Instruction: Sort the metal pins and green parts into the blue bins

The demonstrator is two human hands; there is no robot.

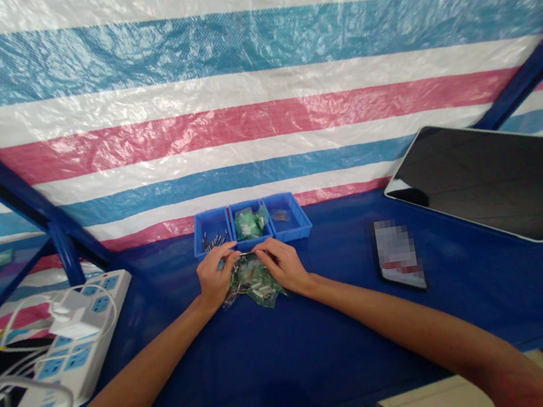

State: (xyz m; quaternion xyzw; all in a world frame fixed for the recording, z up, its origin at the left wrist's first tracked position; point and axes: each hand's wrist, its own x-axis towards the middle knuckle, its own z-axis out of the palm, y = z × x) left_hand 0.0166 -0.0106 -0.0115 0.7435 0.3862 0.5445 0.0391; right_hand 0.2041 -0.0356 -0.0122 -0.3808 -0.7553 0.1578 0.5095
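Observation:
My left hand point(216, 277) and my right hand point(282, 266) meet over the middle of the table. Between their fingertips runs a small thin metal rod point(247, 253), pinched at either end; its exact kind is too small to make out. Below it lies a green-tinted clear plastic bag point(262, 292) with several slim metal pieces on and in it. Just beyond my hands stand three joined blue bins. Dark thin pieces lie in the left bin point(210, 220), green plastic packaging point(249, 224) fills the middle one, and a few small pieces rest in the right bin point(295, 226).
A phone point(399, 256) lies right of my hands, with a large dark-screened panel point(490, 179) behind it. On the left sits a white power strip point(108, 300) with a charger and cables. Striped plastic sheeting point(260, 121) hangs behind the blue table point(284, 363).

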